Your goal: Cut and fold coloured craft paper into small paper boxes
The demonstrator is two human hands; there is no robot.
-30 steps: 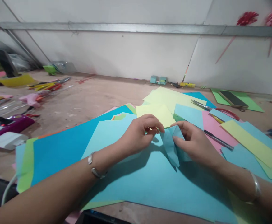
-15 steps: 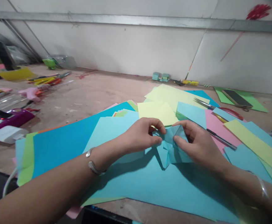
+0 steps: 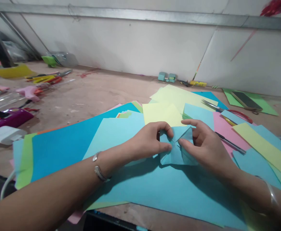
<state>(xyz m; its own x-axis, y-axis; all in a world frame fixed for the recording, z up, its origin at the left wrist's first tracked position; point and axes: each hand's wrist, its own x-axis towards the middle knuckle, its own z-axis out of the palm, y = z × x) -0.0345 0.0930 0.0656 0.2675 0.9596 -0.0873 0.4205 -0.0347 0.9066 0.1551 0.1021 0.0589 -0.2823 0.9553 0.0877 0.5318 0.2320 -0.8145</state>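
Note:
Between my two hands is a folded light-blue paper [image 3: 172,155], squarish, with creases and flaps meeting near its middle. My left hand [image 3: 151,139] grips its left side, thumb and bent index finger closed on the paper. On the other side, my right hand [image 3: 201,142] pinches the upper right part, thumb lying on a raised triangular flap and index finger stretched behind the top edge. Under the hands lies a large light-blue sheet [image 3: 154,189]. A pale yellow sheet [image 3: 162,114] lies just beyond the folded paper.
Right of my hands lie a black pen [image 3: 230,143], red-handled scissors [image 3: 239,115] and paper strips [image 3: 263,144]. A phone [image 3: 246,100] rests on green paper farther back. To the left are a darker blue sheet [image 3: 65,150], a white adapter [image 3: 5,135] and a pink glue gun [image 3: 29,92].
The folded paper now lies flatter and squarer; the loose flap hanging from its lower left is tucked in. My right index finger has straightened. The view has shifted slightly.

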